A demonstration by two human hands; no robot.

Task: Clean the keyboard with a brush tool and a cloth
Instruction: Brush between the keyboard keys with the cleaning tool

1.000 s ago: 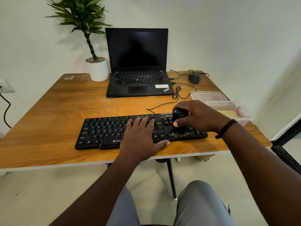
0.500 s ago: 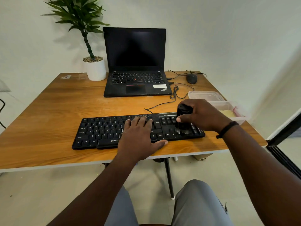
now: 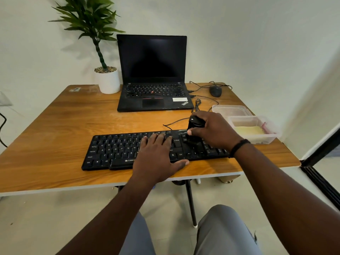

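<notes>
Fingers [image 3: 197, 132] of right hand [image 3: 211, 130] wrapped tight round black brush tool [image 3: 194, 129]. Brush stands up, bristles down on right part of keyboard [image 3: 117, 150]. Left hand [image 3: 156, 157] flat on keys, fingers spread, thumb on front edge. Keyboard lies long way left to right on wooden surface [image 3: 55, 129], near front edge.

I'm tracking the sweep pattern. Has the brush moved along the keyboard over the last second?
Yes. The brush in the right hand has shifted left along the keyboard, from the number pad toward the navigation keys near the Enter key.
</notes>
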